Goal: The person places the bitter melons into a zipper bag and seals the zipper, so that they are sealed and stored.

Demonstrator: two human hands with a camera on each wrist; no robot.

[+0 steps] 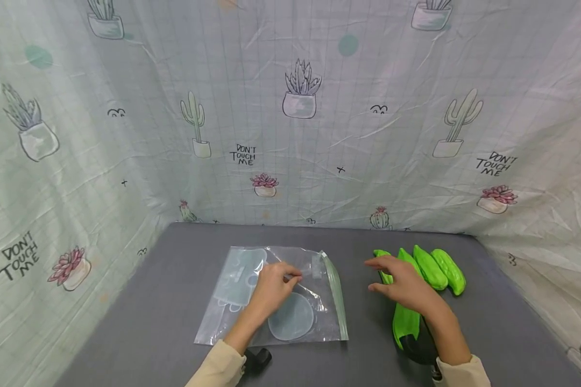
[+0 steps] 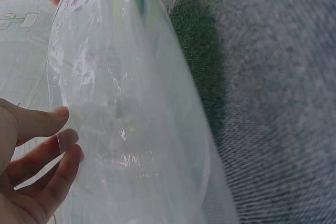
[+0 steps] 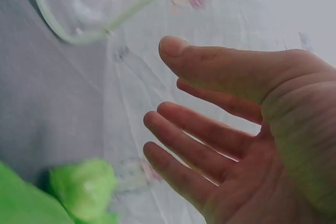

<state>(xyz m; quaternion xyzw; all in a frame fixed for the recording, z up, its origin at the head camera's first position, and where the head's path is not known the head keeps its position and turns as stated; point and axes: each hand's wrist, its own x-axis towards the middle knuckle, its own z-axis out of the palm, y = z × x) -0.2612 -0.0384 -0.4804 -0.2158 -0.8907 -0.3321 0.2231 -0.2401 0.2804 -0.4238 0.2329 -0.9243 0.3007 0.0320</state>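
A clear zip bag (image 1: 326, 325) with a green closure strip lies on the dark table. My left hand (image 1: 273, 287) is over its middle, thumb and fingertips pinching the upper film, which looks raised toward them in the left wrist view. Pale bluish printed shapes, one of them rounded (image 1: 291, 317), show on the bag. My right hand (image 1: 402, 282) hangs with fingers spread and thumb apart, holding nothing. It overlaps several long, bright green vegetable-like pieces (image 1: 430, 269) in the head view; a green piece (image 3: 84, 187) shows below the fingers in the right wrist view.
The grey tabletop (image 1: 145, 301) meets a hanging cloth (image 1: 339, 129) printed with cacti along its back and sides. A bumpy green piece (image 1: 448, 271) lies at the far right of the green group. Black wrist straps show at both sleeves.
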